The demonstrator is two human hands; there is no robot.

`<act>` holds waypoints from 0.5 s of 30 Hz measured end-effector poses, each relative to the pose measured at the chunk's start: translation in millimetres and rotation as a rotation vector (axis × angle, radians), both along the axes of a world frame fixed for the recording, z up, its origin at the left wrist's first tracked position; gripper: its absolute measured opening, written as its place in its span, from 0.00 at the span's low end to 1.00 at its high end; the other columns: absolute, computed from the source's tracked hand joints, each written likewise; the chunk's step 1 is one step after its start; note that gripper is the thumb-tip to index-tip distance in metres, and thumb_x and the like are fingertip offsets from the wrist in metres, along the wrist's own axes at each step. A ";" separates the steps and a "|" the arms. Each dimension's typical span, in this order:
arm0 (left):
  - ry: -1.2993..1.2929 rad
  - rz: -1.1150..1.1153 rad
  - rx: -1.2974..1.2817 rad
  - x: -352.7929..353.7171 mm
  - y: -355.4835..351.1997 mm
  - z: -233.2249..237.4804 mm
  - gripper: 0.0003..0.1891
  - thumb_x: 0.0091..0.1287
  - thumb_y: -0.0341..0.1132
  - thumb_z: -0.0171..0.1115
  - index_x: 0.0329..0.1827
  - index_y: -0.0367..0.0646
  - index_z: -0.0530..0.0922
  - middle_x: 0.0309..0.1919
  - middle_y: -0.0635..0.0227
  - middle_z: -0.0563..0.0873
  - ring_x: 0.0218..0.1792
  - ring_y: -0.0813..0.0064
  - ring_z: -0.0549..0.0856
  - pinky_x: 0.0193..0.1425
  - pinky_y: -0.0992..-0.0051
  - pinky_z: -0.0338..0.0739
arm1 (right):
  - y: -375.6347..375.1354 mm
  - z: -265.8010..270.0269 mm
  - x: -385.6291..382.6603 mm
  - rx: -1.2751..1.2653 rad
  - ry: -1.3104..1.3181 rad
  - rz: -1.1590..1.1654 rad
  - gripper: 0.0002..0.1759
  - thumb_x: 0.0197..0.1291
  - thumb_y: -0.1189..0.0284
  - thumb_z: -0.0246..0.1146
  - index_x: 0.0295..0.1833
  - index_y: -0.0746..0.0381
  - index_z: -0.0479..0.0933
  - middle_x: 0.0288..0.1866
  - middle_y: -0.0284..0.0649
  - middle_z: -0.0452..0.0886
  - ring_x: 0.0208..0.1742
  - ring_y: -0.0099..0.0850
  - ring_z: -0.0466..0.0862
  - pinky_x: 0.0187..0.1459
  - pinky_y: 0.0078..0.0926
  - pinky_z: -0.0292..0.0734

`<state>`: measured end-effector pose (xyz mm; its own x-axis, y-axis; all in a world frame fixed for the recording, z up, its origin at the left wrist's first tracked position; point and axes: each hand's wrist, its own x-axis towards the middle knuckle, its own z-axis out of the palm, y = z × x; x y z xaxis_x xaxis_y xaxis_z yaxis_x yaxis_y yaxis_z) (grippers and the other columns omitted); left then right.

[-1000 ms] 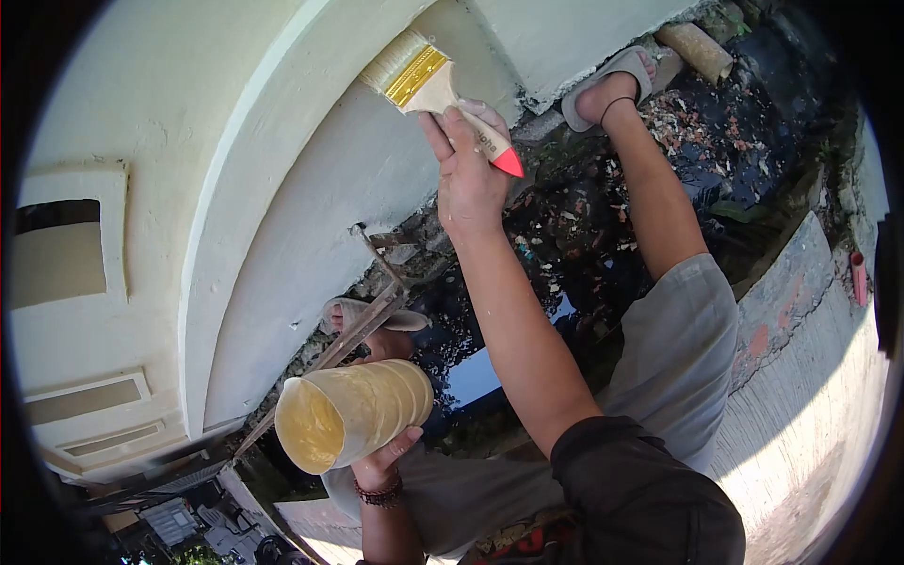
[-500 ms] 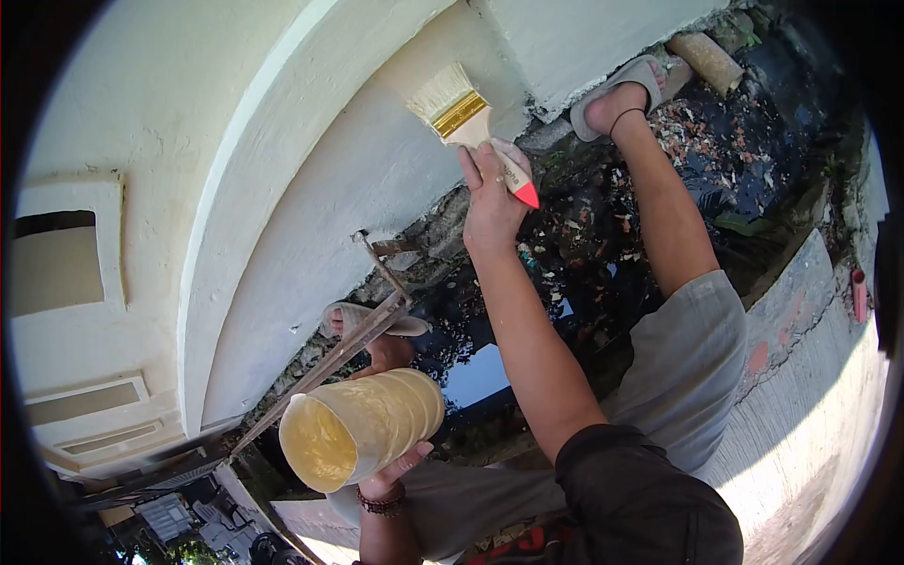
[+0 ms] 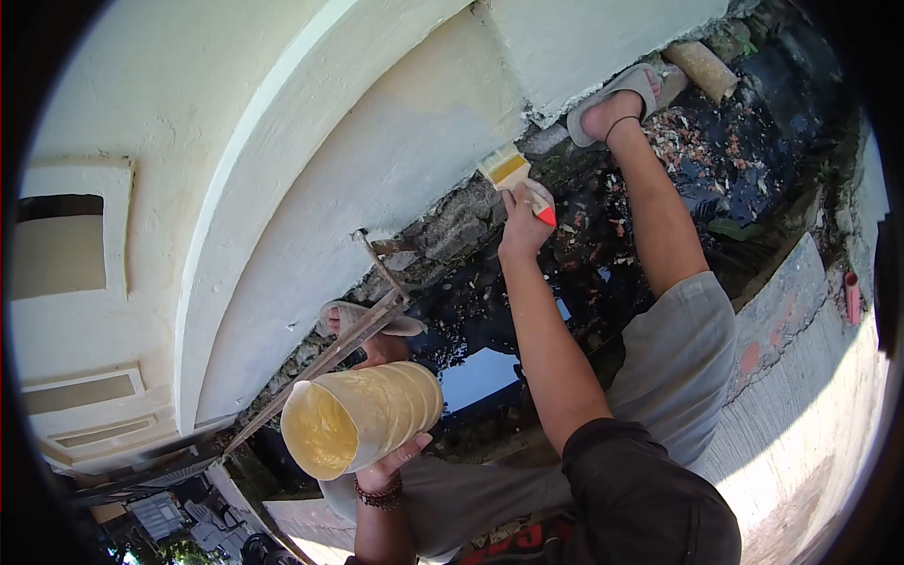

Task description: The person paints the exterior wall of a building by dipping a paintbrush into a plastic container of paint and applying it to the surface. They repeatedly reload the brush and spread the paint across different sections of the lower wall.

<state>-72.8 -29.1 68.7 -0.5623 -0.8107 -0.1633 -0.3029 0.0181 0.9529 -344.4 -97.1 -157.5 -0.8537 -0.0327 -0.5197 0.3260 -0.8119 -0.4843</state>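
My right hand (image 3: 527,221) is closed round the handle of a wide paintbrush (image 3: 511,168) with a gold metal band and a red handle tip. Its pale bristles are at the lower edge of the white wall (image 3: 377,169), where the plaster meets rough stone. My left hand (image 3: 391,466) grips a ribbed plastic container (image 3: 400,400) from below and the side. Cream-yellow paint (image 3: 325,433) coats the inside of its open mouth, which is tilted toward the wall. A damp-looking yellowish patch (image 3: 466,71) shows on the wall above the brush.
Dark water with floating debris (image 3: 692,155) fills a ditch below the wall. My sandalled feet straddle it, one sandal (image 3: 612,104) against the wall base. A rusty metal bar (image 3: 325,367) crosses near the other foot. A pipe (image 3: 702,68) juts out at the top right.
My right hand has brought the brush down from the middle of the wall to its bottom edge. My left hand and the container stay nearly in place.
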 end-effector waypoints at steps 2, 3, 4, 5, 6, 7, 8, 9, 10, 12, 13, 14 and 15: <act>0.015 -0.021 -0.020 2.8 -4.6 -5.2 0.57 0.38 0.36 0.83 0.74 0.38 0.58 0.68 0.56 0.69 0.67 0.58 0.72 0.70 0.58 0.69 | -4.1 -1.2 -0.1 0.060 0.067 -0.047 0.08 0.63 0.80 0.62 0.48 0.63 0.74 0.48 0.43 0.79 0.50 0.34 0.82 0.50 0.31 0.82; 0.013 -0.102 -0.067 7.3 -8.7 -9.5 0.56 0.41 0.37 0.84 0.74 0.40 0.58 0.69 0.59 0.69 0.68 0.61 0.71 0.71 0.60 0.68 | -18.3 3.7 -4.8 0.191 0.189 -0.024 0.07 0.63 0.79 0.62 0.46 0.63 0.75 0.47 0.42 0.79 0.48 0.32 0.82 0.48 0.29 0.80; 0.010 -0.186 -0.111 10.2 -10.0 -11.5 0.55 0.45 0.39 0.84 0.75 0.43 0.57 0.71 0.62 0.68 0.69 0.63 0.70 0.72 0.62 0.67 | -35.6 13.4 -5.8 0.325 0.310 -0.001 0.06 0.63 0.79 0.62 0.45 0.63 0.76 0.47 0.41 0.79 0.45 0.31 0.82 0.45 0.26 0.79; 0.009 -0.189 -0.105 11.9 -8.3 -10.8 0.55 0.45 0.39 0.84 0.75 0.43 0.57 0.71 0.62 0.68 0.69 0.63 0.70 0.72 0.62 0.67 | -41.4 42.8 -3.7 0.448 0.292 0.051 0.05 0.63 0.79 0.62 0.44 0.63 0.76 0.47 0.40 0.79 0.45 0.29 0.81 0.44 0.25 0.78; 0.009 -0.165 -0.095 12.5 -7.7 -10.7 0.54 0.45 0.39 0.84 0.75 0.43 0.58 0.70 0.61 0.68 0.69 0.64 0.70 0.71 0.63 0.67 | -42.9 85.6 -10.1 0.566 0.278 0.100 0.04 0.63 0.78 0.62 0.42 0.64 0.76 0.46 0.40 0.79 0.44 0.27 0.81 0.43 0.25 0.77; 0.008 -0.140 -0.084 12.3 -8.0 -10.5 0.54 0.45 0.39 0.84 0.74 0.42 0.58 0.70 0.61 0.68 0.69 0.64 0.70 0.71 0.63 0.68 | -34.9 122.9 -11.3 0.293 0.308 0.104 0.04 0.63 0.79 0.62 0.43 0.64 0.75 0.46 0.39 0.78 0.46 0.27 0.80 0.45 0.26 0.78; 0.007 -0.140 -0.080 10.1 -8.0 -7.9 0.54 0.45 0.39 0.84 0.74 0.42 0.58 0.70 0.61 0.68 0.69 0.64 0.70 0.71 0.63 0.68 | -23.2 152.4 -6.4 0.022 0.332 0.110 0.05 0.64 0.79 0.62 0.45 0.64 0.75 0.46 0.39 0.77 0.48 0.27 0.80 0.47 0.27 0.80; -0.002 -0.105 -0.038 7.5 -6.4 -3.3 0.54 0.45 0.39 0.84 0.74 0.42 0.58 0.70 0.61 0.68 0.69 0.64 0.70 0.71 0.63 0.68 | -13.7 170.4 -0.8 0.029 0.328 0.113 0.05 0.64 0.79 0.62 0.45 0.64 0.75 0.46 0.39 0.77 0.48 0.27 0.80 0.47 0.27 0.80; -0.015 -0.071 0.007 6.6 -5.0 -1.6 0.53 0.45 0.39 0.84 0.74 0.41 0.59 0.70 0.61 0.68 0.69 0.65 0.70 0.71 0.63 0.68 | -4.5 183.4 5.2 -0.144 0.434 0.076 0.07 0.65 0.79 0.62 0.46 0.64 0.74 0.47 0.39 0.77 0.49 0.28 0.80 0.50 0.29 0.81; -0.012 -0.077 0.008 9.8 -5.5 -3.1 0.53 0.45 0.40 0.84 0.73 0.41 0.59 0.70 0.61 0.68 0.68 0.65 0.70 0.71 0.64 0.68 | -3.2 169.4 7.5 -0.316 0.533 0.034 0.08 0.65 0.80 0.61 0.48 0.64 0.73 0.48 0.39 0.77 0.50 0.29 0.80 0.52 0.31 0.82; 0.005 -0.078 -0.009 9.9 -7.4 -4.5 0.53 0.45 0.40 0.84 0.73 0.40 0.59 0.70 0.61 0.68 0.68 0.65 0.70 0.71 0.64 0.67 | -13.0 135.2 5.9 -0.235 0.486 0.031 0.09 0.65 0.80 0.61 0.49 0.64 0.72 0.49 0.40 0.77 0.50 0.30 0.80 0.54 0.34 0.82; 0.010 -0.076 -0.019 8.5 -10.5 -8.0 0.53 0.45 0.40 0.84 0.73 0.40 0.59 0.70 0.61 0.68 0.68 0.65 0.70 0.71 0.64 0.67 | -22.4 101.9 3.2 -0.160 0.443 0.027 0.10 0.66 0.80 0.61 0.51 0.64 0.71 0.50 0.40 0.76 0.50 0.31 0.81 0.56 0.36 0.83; 0.014 -0.099 -0.059 9.2 -11.9 -11.1 0.53 0.45 0.40 0.84 0.73 0.40 0.59 0.70 0.61 0.68 0.68 0.65 0.70 0.71 0.64 0.68 | -20.6 71.3 0.8 -0.158 0.360 0.040 0.10 0.65 0.80 0.61 0.50 0.65 0.71 0.51 0.41 0.76 0.50 0.31 0.81 0.56 0.36 0.83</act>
<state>-63.5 -41.0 57.6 -0.6417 -0.7592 -0.1090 -0.2839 0.1031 0.9533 -343.6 -117.7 -86.2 -0.9769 -0.1254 -0.1732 0.1911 -0.8755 -0.4438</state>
